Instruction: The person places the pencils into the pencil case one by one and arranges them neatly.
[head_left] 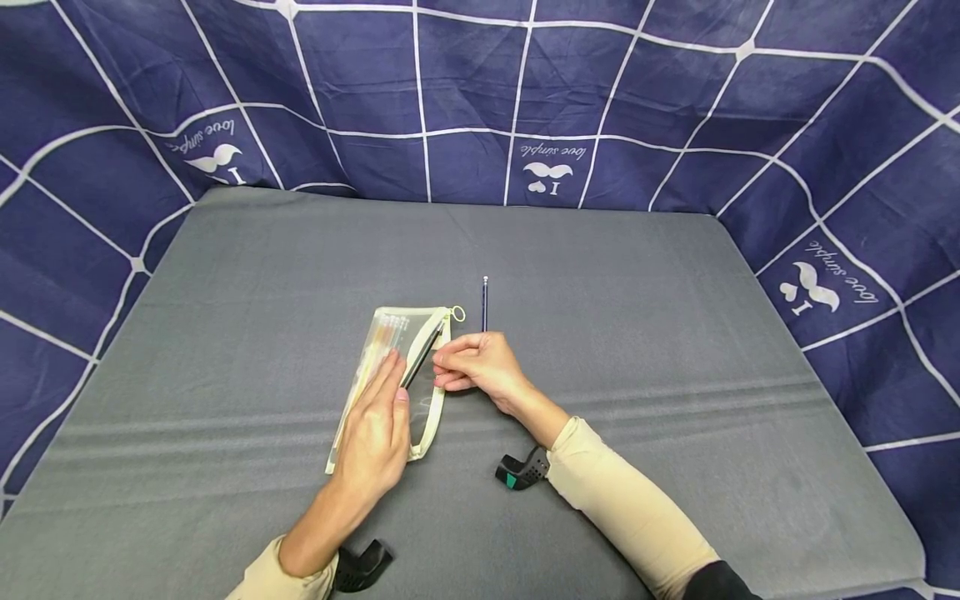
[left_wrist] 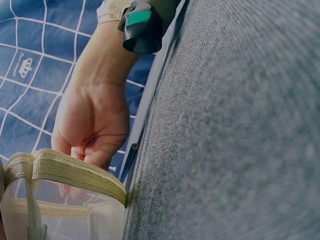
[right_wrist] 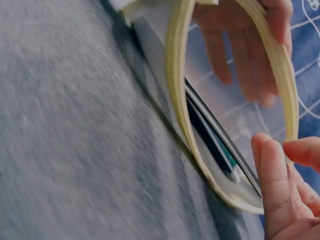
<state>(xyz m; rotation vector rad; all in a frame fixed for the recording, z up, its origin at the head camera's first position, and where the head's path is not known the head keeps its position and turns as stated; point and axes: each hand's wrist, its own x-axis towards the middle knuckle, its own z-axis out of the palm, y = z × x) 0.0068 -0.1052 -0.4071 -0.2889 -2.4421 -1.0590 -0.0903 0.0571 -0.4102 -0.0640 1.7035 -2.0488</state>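
A see-through pencil pouch (head_left: pixel 431 421) with a pale yellow zipper edge lies on the grey surface, its mouth gaping toward the right. My left hand (head_left: pixel 375 433) lies over its upper wall with long fingers; in the right wrist view the left thumb (right_wrist: pixel 280 22) hooks over the rim, and the fingers show through the clear wall. Across the mouth, my right hand (head_left: pixel 480 367) has thumb and index finger at the opposite part of the rim, pinching it. Dark pens (right_wrist: pixel 212 132) lie inside the pouch. Beyond the right hand is a dark blue pen (head_left: pixel 485 304), its lower part hidden.
A pale ring pull (head_left: pixel 458 313) sticks out at the pouch's far corner. The grey padded surface (head_left: pixel 637 300) runs to a navy, white-lined cloth (head_left: pixel 480 92) standing along the back and sides. Black camera mounts (head_left: pixel 522 468) sit at both wrists, close over the surface.
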